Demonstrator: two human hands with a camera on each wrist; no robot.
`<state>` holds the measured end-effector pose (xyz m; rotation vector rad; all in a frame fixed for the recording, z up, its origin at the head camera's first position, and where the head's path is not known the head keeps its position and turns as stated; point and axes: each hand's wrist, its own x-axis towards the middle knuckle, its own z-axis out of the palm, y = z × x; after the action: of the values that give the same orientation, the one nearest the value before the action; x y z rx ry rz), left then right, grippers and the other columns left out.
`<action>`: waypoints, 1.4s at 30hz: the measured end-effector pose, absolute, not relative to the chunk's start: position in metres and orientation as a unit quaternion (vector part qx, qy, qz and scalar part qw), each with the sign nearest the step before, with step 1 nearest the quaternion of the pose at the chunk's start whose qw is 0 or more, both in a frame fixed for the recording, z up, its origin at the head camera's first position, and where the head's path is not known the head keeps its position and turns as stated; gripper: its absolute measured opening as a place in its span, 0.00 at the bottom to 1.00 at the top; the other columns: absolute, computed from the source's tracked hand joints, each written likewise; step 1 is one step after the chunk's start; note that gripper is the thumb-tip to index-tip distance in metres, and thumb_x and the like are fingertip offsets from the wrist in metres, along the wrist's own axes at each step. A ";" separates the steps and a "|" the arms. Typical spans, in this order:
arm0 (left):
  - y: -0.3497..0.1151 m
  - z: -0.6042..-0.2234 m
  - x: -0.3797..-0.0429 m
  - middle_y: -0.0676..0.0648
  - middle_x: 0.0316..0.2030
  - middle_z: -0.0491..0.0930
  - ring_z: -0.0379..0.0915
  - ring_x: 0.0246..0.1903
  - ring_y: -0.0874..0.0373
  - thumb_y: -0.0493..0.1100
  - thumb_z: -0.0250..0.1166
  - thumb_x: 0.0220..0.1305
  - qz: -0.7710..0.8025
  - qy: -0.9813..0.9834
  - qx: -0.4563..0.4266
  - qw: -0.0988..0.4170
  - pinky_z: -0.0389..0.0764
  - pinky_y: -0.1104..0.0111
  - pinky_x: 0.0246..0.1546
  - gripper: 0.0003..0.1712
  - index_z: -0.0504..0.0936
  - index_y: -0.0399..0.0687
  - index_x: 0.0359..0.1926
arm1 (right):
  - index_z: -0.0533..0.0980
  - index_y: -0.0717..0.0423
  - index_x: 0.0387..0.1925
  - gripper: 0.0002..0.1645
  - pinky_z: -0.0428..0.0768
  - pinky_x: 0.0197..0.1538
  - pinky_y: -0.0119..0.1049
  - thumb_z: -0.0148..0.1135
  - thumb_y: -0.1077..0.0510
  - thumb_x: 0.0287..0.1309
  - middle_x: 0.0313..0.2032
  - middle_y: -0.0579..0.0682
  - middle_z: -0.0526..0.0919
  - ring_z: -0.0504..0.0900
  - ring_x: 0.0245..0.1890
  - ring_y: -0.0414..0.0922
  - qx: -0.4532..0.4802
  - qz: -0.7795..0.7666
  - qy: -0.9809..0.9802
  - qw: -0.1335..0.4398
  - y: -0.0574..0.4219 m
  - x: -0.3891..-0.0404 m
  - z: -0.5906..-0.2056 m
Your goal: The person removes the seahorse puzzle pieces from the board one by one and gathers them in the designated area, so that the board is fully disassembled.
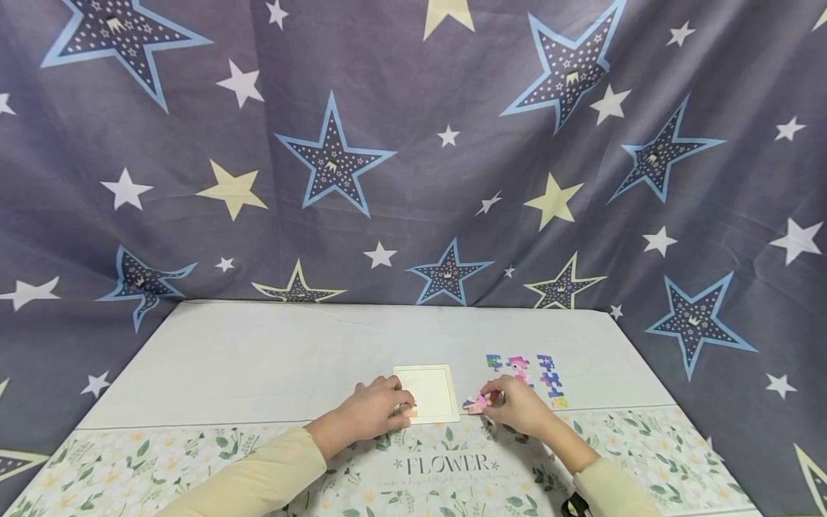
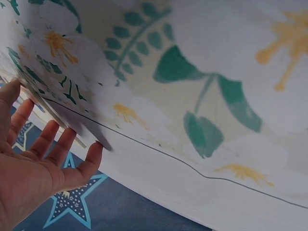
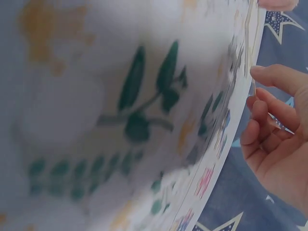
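A pale, square puzzle tray (image 1: 454,395) lies flat in front of me. My left hand (image 1: 377,409) rests over its left side, with loosely bent, spread fingertips at the tray's edge, as the left wrist view (image 2: 36,168) also shows. Beside those fingertips, in the tray's near-left corner, a small tan and dark patch (image 1: 413,413) shows, partly hidden. Just right of the tray, my right hand (image 1: 520,408) pinches a pink and blue jigsaw piece (image 1: 476,405) between thumb and fingers. In the right wrist view the pinched piece (image 3: 254,86) appears edge-on.
Loose jigsaw pieces lie behind the right hand: a blue and green one (image 1: 494,362), pink ones (image 1: 519,365) and a blue column (image 1: 548,377). A flower-printed cloth (image 1: 446,467) covers the table's near part. A star-patterned curtain (image 1: 413,215) hangs behind the table.
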<state>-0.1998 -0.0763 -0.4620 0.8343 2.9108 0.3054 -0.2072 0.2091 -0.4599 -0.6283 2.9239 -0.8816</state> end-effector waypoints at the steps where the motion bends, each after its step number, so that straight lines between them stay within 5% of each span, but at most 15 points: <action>1: -0.076 -0.462 -0.200 0.53 0.44 0.73 0.68 0.41 0.59 0.60 0.60 0.58 0.099 0.955 0.274 0.049 0.74 0.44 0.44 0.19 0.79 0.62 0.49 | 0.80 0.61 0.38 0.13 0.71 0.28 0.27 0.69 0.63 0.47 0.28 0.47 0.77 0.69 0.25 0.35 -0.200 -0.281 0.938 0.010 0.212 -0.207 -0.460; 42: -0.076 -0.459 -0.200 0.52 0.44 0.73 0.68 0.41 0.59 0.61 0.59 0.59 0.101 0.956 0.270 0.057 0.73 0.46 0.44 0.19 0.79 0.63 0.49 | 0.80 0.63 0.44 0.17 0.71 0.29 0.29 0.66 0.62 0.50 0.32 0.49 0.78 0.70 0.27 0.37 -0.152 -0.281 0.948 0.021 0.287 -0.195 -0.455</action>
<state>-0.2002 -0.0756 -0.4591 0.8205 2.8991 0.3061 -0.1953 0.2871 -0.4553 -0.4699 2.9376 -0.8696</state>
